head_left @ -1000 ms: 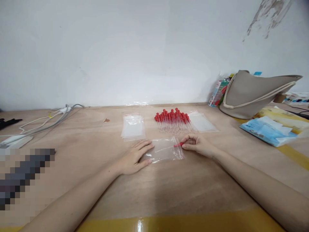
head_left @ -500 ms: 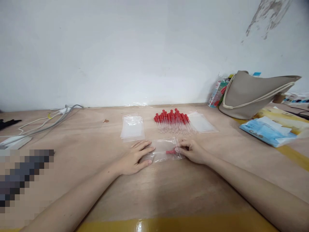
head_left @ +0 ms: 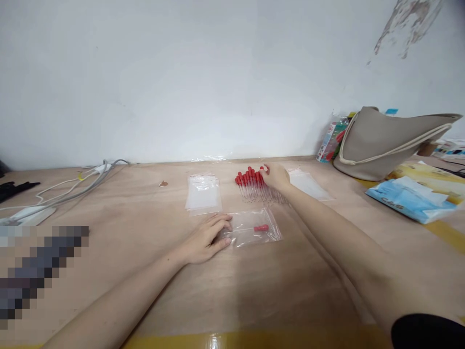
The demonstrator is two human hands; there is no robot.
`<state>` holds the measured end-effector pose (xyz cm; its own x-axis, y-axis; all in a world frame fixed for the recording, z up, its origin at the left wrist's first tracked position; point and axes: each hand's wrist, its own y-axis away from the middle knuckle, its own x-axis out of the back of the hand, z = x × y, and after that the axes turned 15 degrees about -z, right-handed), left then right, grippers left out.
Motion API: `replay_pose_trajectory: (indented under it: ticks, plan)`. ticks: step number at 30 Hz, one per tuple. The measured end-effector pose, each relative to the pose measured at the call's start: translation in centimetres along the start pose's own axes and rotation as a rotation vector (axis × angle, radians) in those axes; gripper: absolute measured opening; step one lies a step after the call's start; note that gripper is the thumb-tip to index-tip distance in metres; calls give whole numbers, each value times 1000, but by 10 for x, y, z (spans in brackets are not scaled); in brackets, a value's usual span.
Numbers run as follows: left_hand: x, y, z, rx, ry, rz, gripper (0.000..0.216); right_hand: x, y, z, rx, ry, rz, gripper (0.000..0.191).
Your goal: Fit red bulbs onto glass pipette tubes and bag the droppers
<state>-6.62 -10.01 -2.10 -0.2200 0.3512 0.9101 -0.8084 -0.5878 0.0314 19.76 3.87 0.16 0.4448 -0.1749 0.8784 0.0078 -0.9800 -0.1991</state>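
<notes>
My left hand (head_left: 209, 240) lies on the left end of a clear zip bag (head_left: 243, 237), fingers spread and pressing it lightly to the table. Inside the bag is a dropper with a red rubber bulb (head_left: 261, 228) at the right end; its thin clear stem points left. My right hand (head_left: 276, 178) is over the right side of a pile of red-bulbed droppers (head_left: 249, 182). Its thumb and fingertips close around a red bulb there, partly hidden by the fingers. A stack of clear bags (head_left: 204, 191) lies left of the pile.
More clear bags (head_left: 308, 184) lie right of the pile, partly behind my right hand. Further right are a blue tissue pack (head_left: 409, 198), a grey-beige bag (head_left: 385, 140) and a bottle (head_left: 329, 143). Cables (head_left: 87, 182) run along the left.
My right hand has let go of the zip bag's right end and moved up and away to the dropper pile. My left hand stays on the bag, which lies flat.
</notes>
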Motion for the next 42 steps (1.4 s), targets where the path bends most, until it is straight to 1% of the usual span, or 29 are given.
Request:
replay_pose_trajectory:
  ticks: [3,6,9,12,14,16,17,18,20,23,26,28,32,37,39,42]
  plan:
    - [1,0,1,-1,3,-3,18,-4,-12,-11,-124,4,-31,24]
    - [2,1,2,-5,4,-7,15,-7,-18,-17,-164,-23,-41,17]
    - [3,1,3,-3,2,-9,17,-4,-19,-19,-168,-68,6,18]
    - [4,1,4,2,-19,-14,22,11,-12,-14,-91,-203,87,19]
    - [4,1,4,7,-41,-23,27,24,1,-5,5,-350,142,20]
    - [3,1,4,15,-66,-33,30,33,23,8,95,-543,190,22]
    - [3,0,3,18,-77,-35,31,36,36,15,107,-643,222,22]
    - [2,0,3,21,-88,-37,32,36,50,23,102,-734,236,24]
    - [2,0,1,20,-105,-37,33,30,78,37,5,-901,227,27]
    - [1,0,-1,19,-116,-37,33,12,111,48,-136,-1138,142,32]
    - [0,0,0,25,-118,-41,33,-4,127,46,-161,-1304,63,34]
    - [0,1,0,24,-115,-38,33,-9,131,42,-153,-1365,-8,35]
    - [0,1,0,17,-109,-21,35,-9,137,35,-120,-1381,-144,36]
    - [0,1,0,20,-109,-23,38,-5,143,33,-96,-1427,-229,37]
    - [0,1,0,22,-107,-27,38,-6,144,34,-53,-1339,-278,36]
    - [1,1,0,19,-103,-25,39,-8,143,37,57,-1008,-320,32]
